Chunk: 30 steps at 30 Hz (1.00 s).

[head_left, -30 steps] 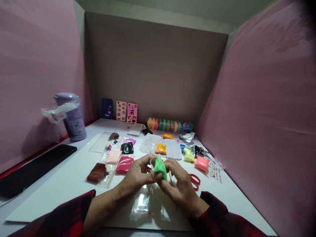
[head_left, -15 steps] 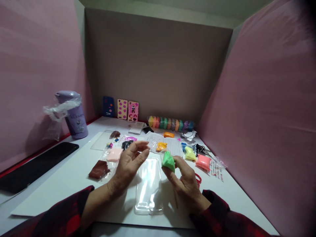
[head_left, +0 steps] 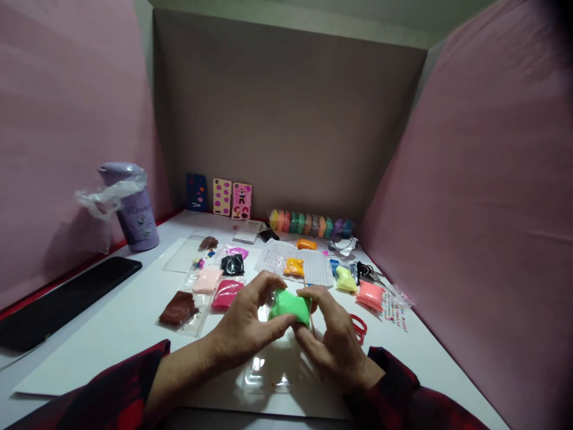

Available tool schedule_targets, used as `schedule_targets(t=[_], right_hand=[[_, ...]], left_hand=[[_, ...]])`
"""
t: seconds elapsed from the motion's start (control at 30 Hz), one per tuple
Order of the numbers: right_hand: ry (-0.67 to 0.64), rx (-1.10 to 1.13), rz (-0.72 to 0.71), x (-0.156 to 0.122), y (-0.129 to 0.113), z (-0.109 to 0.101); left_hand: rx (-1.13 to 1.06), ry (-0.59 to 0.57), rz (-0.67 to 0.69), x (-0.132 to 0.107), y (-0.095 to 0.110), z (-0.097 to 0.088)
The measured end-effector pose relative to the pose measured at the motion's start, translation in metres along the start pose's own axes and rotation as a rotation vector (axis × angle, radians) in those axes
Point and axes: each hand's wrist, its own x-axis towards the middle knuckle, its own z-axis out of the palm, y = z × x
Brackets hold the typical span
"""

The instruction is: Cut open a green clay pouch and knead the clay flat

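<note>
A packet of bright green clay [head_left: 290,306] is held between both hands above the table. My left hand [head_left: 250,316] pinches its left side, thumb in front and fingers behind. On the other side my right hand [head_left: 331,331] grips it with thumb and fingers, and a thin stick [head_left: 313,325] shows beside those fingers. Below the hands lies a clear phone case [head_left: 264,373], partly covered by them. Near my left hand rest packets of crimson clay [head_left: 227,294], black clay [head_left: 233,264], pale pink clay [head_left: 207,279] and brown clay [head_left: 178,309].
Red-handled scissors [head_left: 359,328] lie right of my right hand, near coral [head_left: 370,295] and yellow [head_left: 345,279] clay packets. Written paper [head_left: 320,267] lies behind. Decorated phone cases [head_left: 222,197] lean at the back wall. A purple tumbler [head_left: 136,209] and black phone [head_left: 71,301] stand left.
My left hand has moved right and closed on the green clay packet, which my right hand alone held before. The packet has shifted slightly left and turned sideways. The crimson packet is now uncovered.
</note>
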Motion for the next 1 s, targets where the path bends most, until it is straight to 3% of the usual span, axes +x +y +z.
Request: schedule_targets(t=[0.23, 0.5, 1.0], right_hand=[[-0.078, 0.143, -0.097, 0.001, 0.005, 0.002], [-0.099, 0.231, -0.006, -0.001, 0.002, 0.002], [-0.092, 0.277, 0.116, -0.004, -0.002, 0.006]], left_hand=[[0.118, -0.075, 0.107, 0.000, 0.007, -0.001], [0.247, -0.014, 0.199, -0.003, 0.009, 0.005], [0.006, -0.029, 0.175, -0.004, 0.002, 0.008]])
